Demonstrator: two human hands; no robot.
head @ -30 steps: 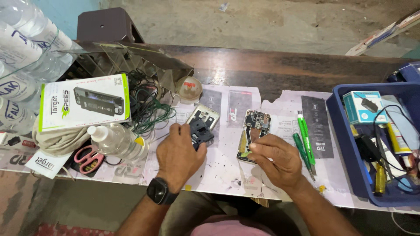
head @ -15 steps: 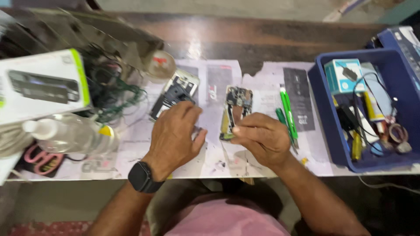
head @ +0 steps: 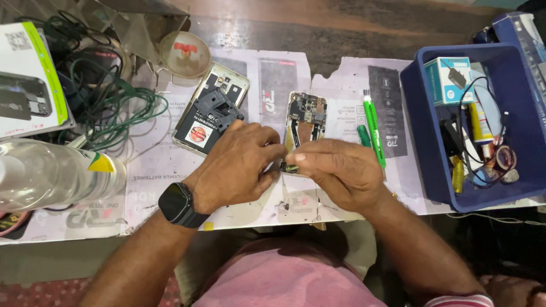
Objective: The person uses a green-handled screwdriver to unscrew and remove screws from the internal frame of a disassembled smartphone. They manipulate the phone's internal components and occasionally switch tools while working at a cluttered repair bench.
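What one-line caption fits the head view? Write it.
Both hands, left hand and right hand, work on an opened phone beside green screwdrivers.

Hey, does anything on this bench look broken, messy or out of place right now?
Yes. The phone under both hands lies opened, its circuit board bare. The paper sheet covering the table is torn along its far edge. Green wire sprawls in a loose tangle at the left. Nothing looks spilled.

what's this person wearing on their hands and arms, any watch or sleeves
Both hands are bare, with no gloves or rings visible. The left hand has a black smartwatch with a dark square face and black band on its wrist. Both forearms are bare; the right hand has nothing on its wrist.
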